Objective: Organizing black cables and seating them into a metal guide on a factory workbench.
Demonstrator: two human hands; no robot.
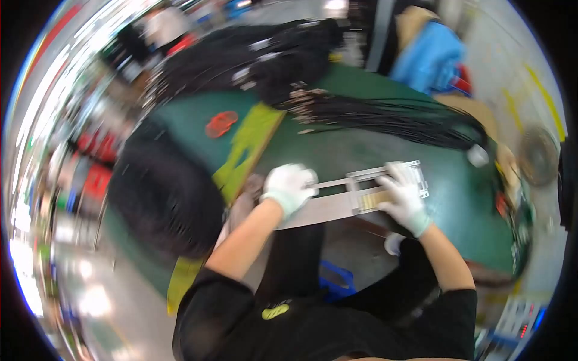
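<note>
Both hands are in white gloves here. The left hand (289,186) is curled down onto the left end of a flat grey metal jig (337,201) lying at the near edge of the green table (361,150); looks like it's pressing or gripping the bar there, but the blur means I can't tell if the fingers actually close around anything. The right hand (404,195) lies flatter, fingers spread over the jig's right end, on top of a framed block with a tan comb-like strip (374,200) showing just left of the palm. So the jig sits right between and under both hands, running left to right.

Going outward: a yellow-green board (250,147) lies diagonally just left of the left hand, with a small red-orange object (221,124) beyond it. Further back, a long bundle of black cables (391,120) stretches across the table, and a bigger black heap (253,60) is piled at the far left. A blue bundle (430,57) sits behind the table on the right. No real containers that I can make out.
</note>
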